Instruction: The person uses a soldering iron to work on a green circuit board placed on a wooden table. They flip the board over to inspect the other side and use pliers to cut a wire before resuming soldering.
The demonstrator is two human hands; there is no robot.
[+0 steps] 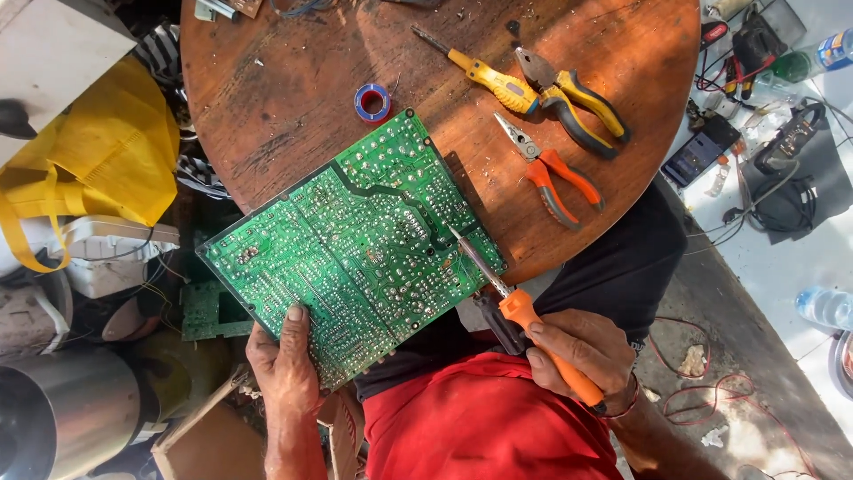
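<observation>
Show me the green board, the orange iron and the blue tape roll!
board (355, 240), head view, middle of its soldered face
iron (524, 313), head view, orange handle
tape roll (372, 102), head view, its ring

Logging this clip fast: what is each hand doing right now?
Left hand: closed on the edge of the green printed circuit board.
Right hand: closed around the orange-handled soldering iron, tip on the board.

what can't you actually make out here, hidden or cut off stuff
Head view only:
- Circuit board: component side faces down, hidden; the near corner is covered by the left hand.
- Soldering iron: rear of the handle is hidden inside the right hand.
- Solder joints: too small to judge.
- Water bottle: cut by the right edge.
</observation>
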